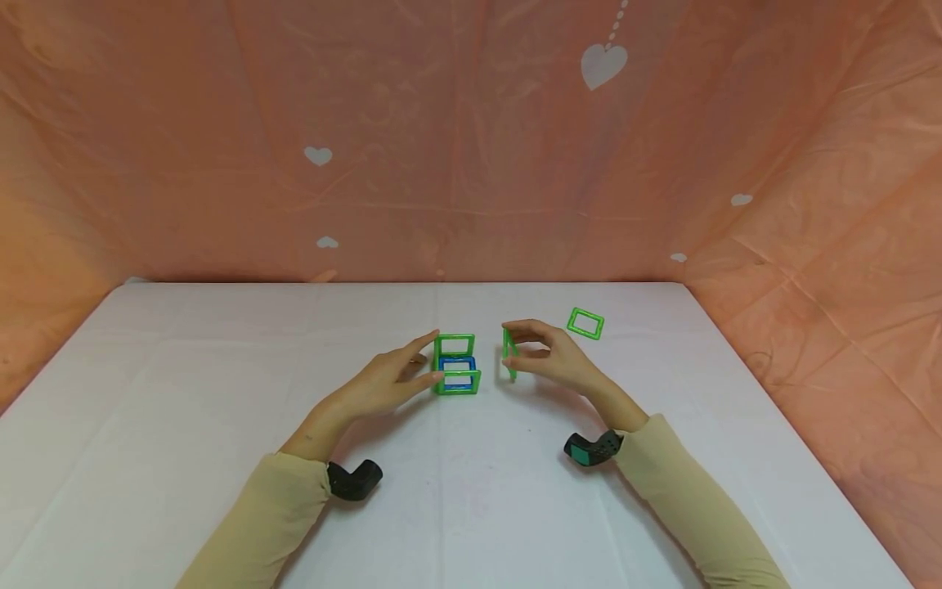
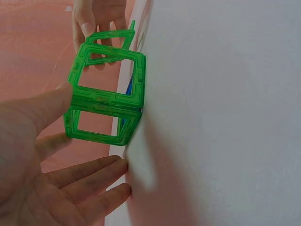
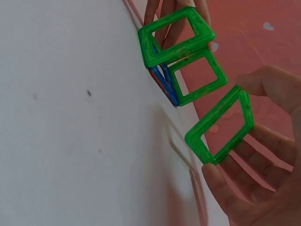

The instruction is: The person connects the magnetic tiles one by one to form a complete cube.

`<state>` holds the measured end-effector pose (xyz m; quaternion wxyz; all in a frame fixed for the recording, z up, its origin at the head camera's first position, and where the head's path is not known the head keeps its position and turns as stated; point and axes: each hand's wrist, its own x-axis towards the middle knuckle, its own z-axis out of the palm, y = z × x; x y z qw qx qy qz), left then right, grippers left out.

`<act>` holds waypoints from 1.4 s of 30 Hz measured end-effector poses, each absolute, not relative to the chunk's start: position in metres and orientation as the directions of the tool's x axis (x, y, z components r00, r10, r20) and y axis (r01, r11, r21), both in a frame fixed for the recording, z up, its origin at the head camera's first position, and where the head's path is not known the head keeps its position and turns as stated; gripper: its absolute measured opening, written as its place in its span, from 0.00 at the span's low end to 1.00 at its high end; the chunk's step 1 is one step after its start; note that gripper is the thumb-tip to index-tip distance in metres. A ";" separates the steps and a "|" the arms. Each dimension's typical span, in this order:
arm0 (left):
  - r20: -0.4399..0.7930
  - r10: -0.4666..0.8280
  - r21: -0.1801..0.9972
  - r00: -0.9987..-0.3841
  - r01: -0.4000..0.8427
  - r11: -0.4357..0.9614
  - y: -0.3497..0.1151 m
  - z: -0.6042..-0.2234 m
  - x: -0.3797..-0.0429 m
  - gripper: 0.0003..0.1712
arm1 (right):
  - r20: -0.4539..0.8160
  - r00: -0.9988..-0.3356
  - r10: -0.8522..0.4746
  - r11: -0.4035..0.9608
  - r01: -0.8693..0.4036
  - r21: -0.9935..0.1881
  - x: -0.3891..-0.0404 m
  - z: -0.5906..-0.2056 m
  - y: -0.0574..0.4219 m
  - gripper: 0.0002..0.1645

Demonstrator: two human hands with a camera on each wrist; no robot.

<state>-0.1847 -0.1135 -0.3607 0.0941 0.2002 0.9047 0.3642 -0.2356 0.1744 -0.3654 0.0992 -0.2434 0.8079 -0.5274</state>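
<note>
Green rectangular magnetic tile frames point(image 2: 102, 99) stand joined as the sides of a small box, around a blue tile frame point(image 1: 473, 361) low on the table. At the box's left side, my left hand point(image 1: 379, 383) holds it by its edges, index finger at the far corner and thumb at the near one. A short gap to the right separates my right hand point(image 1: 550, 357), which pinches a separate green tile frame point(image 3: 194, 136) upright between thumb and fingers. That tile's open middle faces the box, and the two do not touch in the right wrist view.
Another green tile frame point(image 1: 584, 334) lies flat behind and right of my right hand. White cloth covers the table point(image 1: 471, 507). A pinkish-orange curtain point(image 1: 441, 147) with white hearts rises along the back and sides.
</note>
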 end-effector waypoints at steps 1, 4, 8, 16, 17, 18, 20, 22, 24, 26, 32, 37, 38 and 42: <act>-0.023 0.432 0.697 -0.902 0.296 0.653 -0.113 -0.360 -0.185 0.39 | 0.094 -0.860 -0.501 0.322 -0.286 -0.903 -0.236 -0.365 0.174 0.34; -0.014 0.436 0.697 -0.900 0.304 0.649 -0.113 -0.360 -0.184 0.38 | 0.089 -0.858 -0.505 0.318 -0.281 -0.906 -0.236 -0.366 0.172 0.34; -0.010 0.438 0.696 -0.899 0.308 0.648 -0.113 -0.360 -0.184 0.38 | 0.093 -0.855 -0.511 0.316 -0.287 -0.904 -0.237 -0.368 0.171 0.34; -0.003 0.436 0.692 -0.900 0.313 0.650 -0.114 -0.361 -0.184 0.39 | 0.106 -0.836 -0.538 0.297 -0.305 -0.905 -0.237 -0.370 0.167 0.33; -0.003 0.436 0.693 -0.900 0.313 0.650 -0.114 -0.361 -0.184 0.38 | 0.109 -0.832 -0.544 0.292 -0.309 -0.905 -0.236 -0.369 0.167 0.33; -0.002 0.436 0.694 -0.900 0.312 0.649 -0.114 -0.361 -0.184 0.39 | 0.113 -0.827 -0.550 0.288 -0.315 -0.904 -0.236 -0.370 0.166 0.33; -0.005 0.435 0.698 -0.900 0.308 0.646 -0.114 -0.361 -0.184 0.39 | 0.121 -0.819 -0.562 0.275 -0.323 -0.906 -0.236 -0.370 0.165 0.33; -0.010 0.435 0.703 -0.901 0.303 0.644 -0.113 -0.360 -0.184 0.39 | 0.125 -0.814 -0.567 0.270 -0.327 -0.906 -0.236 -0.371 0.164 0.33; -0.013 0.434 0.707 -0.901 0.299 0.641 -0.113 -0.359 -0.183 0.39 | 0.124 -0.812 -0.570 0.268 -0.326 -0.907 -0.236 -0.371 0.163 0.33; -0.013 0.434 0.708 -0.901 0.298 0.640 -0.113 -0.359 -0.183 0.39 | 0.121 -0.812 -0.571 0.268 -0.324 -0.907 -0.236 -0.371 0.162 0.33; -0.010 0.432 0.707 -0.902 0.299 0.641 -0.113 -0.360 -0.183 0.39 | 0.112 -0.809 -0.576 0.264 -0.315 -0.912 -0.235 -0.369 0.159 0.33; -0.011 0.435 0.705 -0.901 0.301 0.642 -0.113 -0.360 -0.184 0.39 | 0.087 -0.803 -0.590 0.241 -0.278 -0.930 -0.235 -0.371 0.157 0.34; -0.012 0.433 0.707 -0.901 0.299 0.641 -0.113 -0.360 -0.183 0.39 | 0.084 -0.802 -0.592 0.239 -0.274 -0.931 -0.235 -0.371 0.157 0.34; -0.011 0.432 0.707 -0.902 0.298 0.641 -0.113 -0.360 -0.183 0.39 | 0.080 -0.802 -0.591 0.231 -0.264 -0.936 -0.235 -0.372 0.156 0.34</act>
